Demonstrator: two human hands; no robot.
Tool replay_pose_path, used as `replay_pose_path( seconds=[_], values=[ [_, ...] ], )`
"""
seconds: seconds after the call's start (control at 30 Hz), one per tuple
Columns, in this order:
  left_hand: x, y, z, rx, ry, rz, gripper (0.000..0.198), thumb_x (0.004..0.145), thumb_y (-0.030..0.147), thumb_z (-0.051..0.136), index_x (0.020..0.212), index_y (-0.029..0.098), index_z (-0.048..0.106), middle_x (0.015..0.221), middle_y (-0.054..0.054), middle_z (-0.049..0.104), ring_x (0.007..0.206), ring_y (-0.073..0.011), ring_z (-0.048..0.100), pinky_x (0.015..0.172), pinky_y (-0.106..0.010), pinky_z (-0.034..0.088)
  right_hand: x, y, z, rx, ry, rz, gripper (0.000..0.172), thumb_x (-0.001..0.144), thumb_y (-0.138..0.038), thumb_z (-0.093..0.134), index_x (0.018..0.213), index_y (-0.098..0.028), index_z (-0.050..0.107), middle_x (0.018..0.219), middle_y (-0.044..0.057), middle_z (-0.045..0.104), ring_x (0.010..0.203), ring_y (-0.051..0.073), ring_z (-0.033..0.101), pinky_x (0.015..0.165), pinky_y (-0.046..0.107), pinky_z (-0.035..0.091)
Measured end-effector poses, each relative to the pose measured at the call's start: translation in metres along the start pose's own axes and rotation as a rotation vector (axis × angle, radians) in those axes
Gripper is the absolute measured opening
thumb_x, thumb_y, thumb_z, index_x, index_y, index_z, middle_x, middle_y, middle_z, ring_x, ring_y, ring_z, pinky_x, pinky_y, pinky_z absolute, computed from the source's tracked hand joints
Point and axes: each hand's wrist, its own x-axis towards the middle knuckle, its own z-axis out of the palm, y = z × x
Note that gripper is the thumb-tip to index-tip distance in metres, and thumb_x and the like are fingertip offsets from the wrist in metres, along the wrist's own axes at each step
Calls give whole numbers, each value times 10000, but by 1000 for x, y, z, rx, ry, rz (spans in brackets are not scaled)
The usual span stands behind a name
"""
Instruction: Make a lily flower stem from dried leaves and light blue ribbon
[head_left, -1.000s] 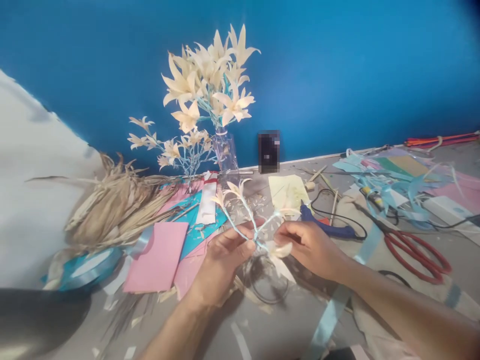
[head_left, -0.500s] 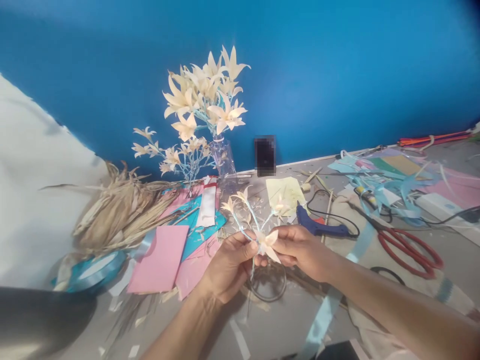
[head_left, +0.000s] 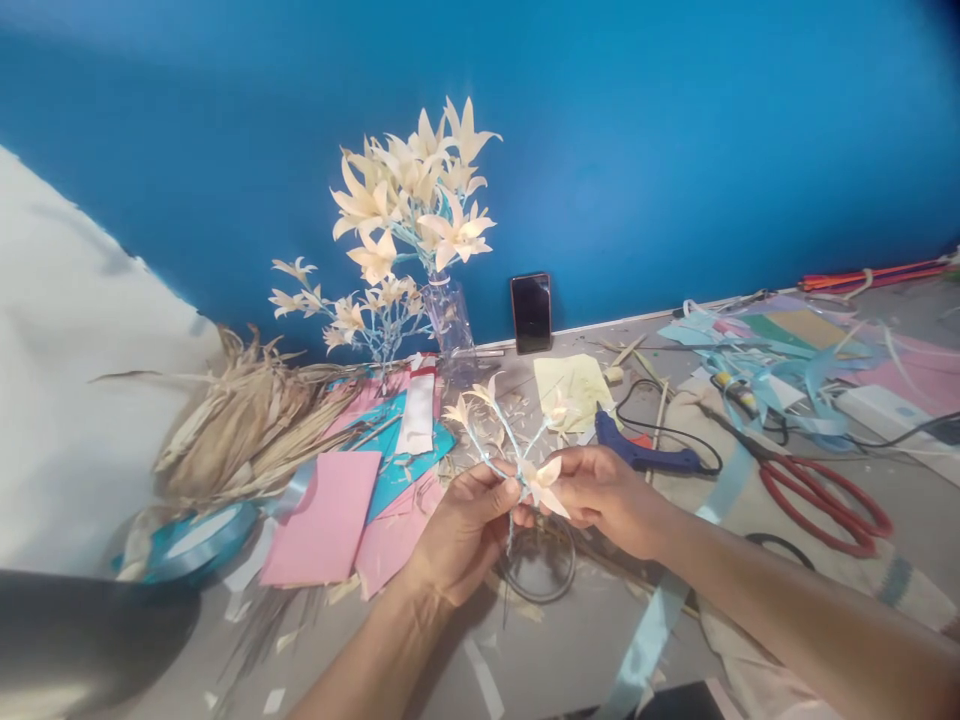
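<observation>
Between my two hands is a small spray of cream artificial flowers (head_left: 543,484) on pale blue wrapped stems. My left hand (head_left: 466,525) pinches the stems where they join, thumb on top. My right hand (head_left: 611,497) is closed at the right side of the front bloom, its fingertips partly hidden behind the petals. Several smaller blooms fan out above my fingers. Below the spray, a ring of wire (head_left: 541,598) lies on the table, partly covered by my hands. A blue glue gun (head_left: 645,455) rests just beyond my right hand.
Finished-looking flowers (head_left: 454,230) stand in a clear vase (head_left: 448,325) by the blue wall, near an upright phone (head_left: 532,312). Dried husks (head_left: 240,415), pink paper (head_left: 322,520) and a ribbon roll (head_left: 206,540) lie left. Red-handled scissors (head_left: 825,505) and a yellow sheet (head_left: 571,388) lie right.
The spray's front bloom has turned and shifted slightly to the right between my fingers. Both hands keep nearly the same place and hold; the whole view has shifted a little.
</observation>
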Motion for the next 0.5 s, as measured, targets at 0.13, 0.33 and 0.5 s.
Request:
replay_pose_path(
  seconds=[0.13, 0.33, 0.5],
  values=[
    [1, -1, 1, 6, 29, 22, 145, 730, 202, 794, 774, 121, 682, 712, -41, 666, 610, -104, 571, 634, -223, 452, -1, 0, 2, -32, -23, -39, 315, 729, -415, 782, 777, -154, 611, 729, 49, 671, 552, 85, 474, 464, 221, 227],
    [3, -2, 2, -54, 76, 4, 143, 729, 191, 792, 785, 115, 684, 718, -36, 663, 628, -101, 588, 682, -224, 483, -1, -3, 11, -46, 65, -79, 321, 723, -400, 793, 797, -157, 597, 725, 31, 660, 653, 121, 576, 507, 222, 325],
    [4, -5, -1, -94, 71, -30, 157, 734, 202, 791, 796, 120, 672, 759, -44, 674, 633, -106, 601, 683, -242, 504, 2, 3, 7, -34, 47, -76, 295, 776, -374, 761, 927, -164, 618, 709, 25, 665, 605, 109, 566, 467, 210, 237]
  ],
)
